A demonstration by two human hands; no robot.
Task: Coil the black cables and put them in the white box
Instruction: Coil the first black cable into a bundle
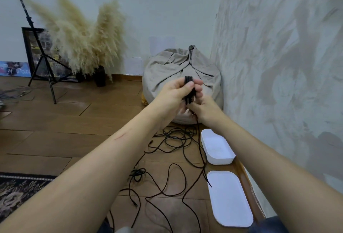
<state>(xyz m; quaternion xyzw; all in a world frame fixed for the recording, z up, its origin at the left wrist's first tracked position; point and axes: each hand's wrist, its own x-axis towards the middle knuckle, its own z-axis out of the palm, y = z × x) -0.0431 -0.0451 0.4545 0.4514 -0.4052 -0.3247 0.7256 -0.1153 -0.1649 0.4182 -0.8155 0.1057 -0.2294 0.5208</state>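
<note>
**Lighting: soft and even, wide-angle warp**

I see diffuse, moderately bright room light with no glare. Soft grey shadows fall on the textured wall (278,65) at right. The pampas grass (79,43) is slightly blurred. My left hand (174,93), right hand (206,108) and the black cables (189,80) are sharp at centre. Edges distort: my forearms balloon and the tripod pole (27,15) leans.

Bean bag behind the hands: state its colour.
Beige-grey bean bag, plain, clearest in the head view.
</note>
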